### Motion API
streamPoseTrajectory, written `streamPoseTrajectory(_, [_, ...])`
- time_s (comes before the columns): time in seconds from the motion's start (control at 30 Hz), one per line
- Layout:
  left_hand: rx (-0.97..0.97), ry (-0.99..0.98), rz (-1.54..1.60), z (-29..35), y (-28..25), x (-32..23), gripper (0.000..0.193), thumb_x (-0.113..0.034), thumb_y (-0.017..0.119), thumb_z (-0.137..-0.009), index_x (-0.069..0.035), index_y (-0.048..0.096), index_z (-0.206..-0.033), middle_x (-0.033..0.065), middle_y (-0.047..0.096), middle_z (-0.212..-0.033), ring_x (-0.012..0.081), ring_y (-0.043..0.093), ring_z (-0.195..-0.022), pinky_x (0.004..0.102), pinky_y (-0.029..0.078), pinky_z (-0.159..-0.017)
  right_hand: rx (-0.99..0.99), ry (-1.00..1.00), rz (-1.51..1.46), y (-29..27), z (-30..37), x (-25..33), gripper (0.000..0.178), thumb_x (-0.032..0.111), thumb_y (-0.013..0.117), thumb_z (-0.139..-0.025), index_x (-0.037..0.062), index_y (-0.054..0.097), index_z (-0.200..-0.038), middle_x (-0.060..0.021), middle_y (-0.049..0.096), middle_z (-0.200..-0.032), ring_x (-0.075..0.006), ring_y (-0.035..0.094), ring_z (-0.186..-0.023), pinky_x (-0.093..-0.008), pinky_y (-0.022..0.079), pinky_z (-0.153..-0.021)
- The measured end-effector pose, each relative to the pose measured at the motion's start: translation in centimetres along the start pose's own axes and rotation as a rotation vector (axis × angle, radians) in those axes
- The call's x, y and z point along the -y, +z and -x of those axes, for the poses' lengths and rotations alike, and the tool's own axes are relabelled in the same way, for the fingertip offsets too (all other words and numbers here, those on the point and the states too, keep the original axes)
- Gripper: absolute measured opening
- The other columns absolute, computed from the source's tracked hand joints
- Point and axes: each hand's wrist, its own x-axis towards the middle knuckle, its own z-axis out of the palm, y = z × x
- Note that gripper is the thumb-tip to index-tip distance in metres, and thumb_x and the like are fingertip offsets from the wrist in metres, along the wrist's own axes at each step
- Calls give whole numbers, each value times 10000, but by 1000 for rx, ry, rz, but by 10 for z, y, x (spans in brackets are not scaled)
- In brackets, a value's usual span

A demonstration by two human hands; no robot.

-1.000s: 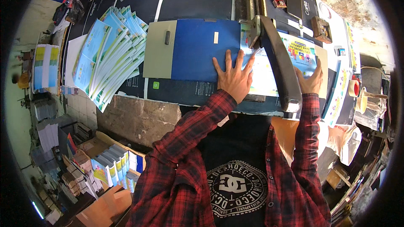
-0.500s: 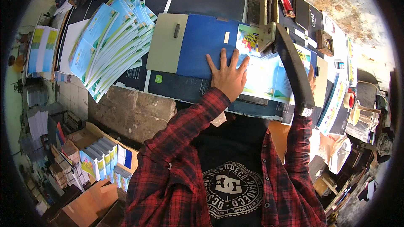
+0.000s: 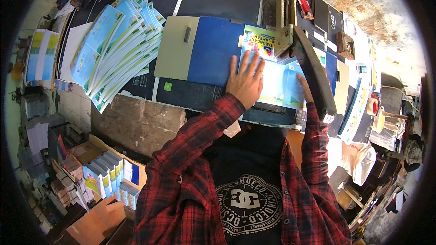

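A glossy printed cover sheet [image 3: 276, 81] in blue, green and yellow lies across a blue board [image 3: 213, 52], with glare over its middle. My left hand [image 3: 245, 80] rests palm down, fingers spread, on the sheet's left part. My right hand [image 3: 307, 90] is at the sheet's right part, its fingers stretched out and partly hidden behind a long black handle [image 3: 314, 70]. That handle belongs to a metal lever machine [image 3: 284, 38], perhaps a paper cutter, standing over the sheet. Neither hand grips the handle.
A fanned stack of printed sheets [image 3: 118, 50] lies at the left. Beige board panels [image 3: 175, 50] flank the blue board. A wooden block [image 3: 345, 45], a red box [image 3: 305, 9] and a tape roll [image 3: 372, 106] sit at the right. Bundled booklets [image 3: 104, 172] stand in a box below left.
The printed sheet has slid left under the lever machine, uncovering less of the blue board. My right hand has moved left along with it; my left hand stays flat, now overlapping the sheet more.
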Motion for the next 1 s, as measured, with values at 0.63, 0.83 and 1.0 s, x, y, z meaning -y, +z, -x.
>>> streamPoseTrajectory(0.63, [24,32,40,-8,16,-4,624,-343,486,-957,14,374,-1456,166,300,-1561,325,274,-1447,478,237,-1172,351,-680,-120,-197,-14,180,688,455,487,-985,-108,427,-1375,-332,406,-1429,-438,409,-1343,-480,332,-1104])
streamPoseTrajectory(0.83, [-23,52,61,-6,16,-8,590,-324,460,-976,8,377,-1457,151,314,-1559,313,274,-1449,464,231,-1174,39,-598,-181,-96,64,140,949,433,651,-844,-75,194,-1503,-287,176,-1571,-481,149,-1459,-551,202,-1160])
streamPoseTrajectory(1.0, [17,42,33,0,13,-3,599,-334,463,-973,14,379,-1453,160,324,-1552,322,276,-1447,477,237,-1169,80,-593,-281,-101,58,154,920,326,699,-809,-102,234,-1478,-333,194,-1544,-511,186,-1435,-523,221,-1165])
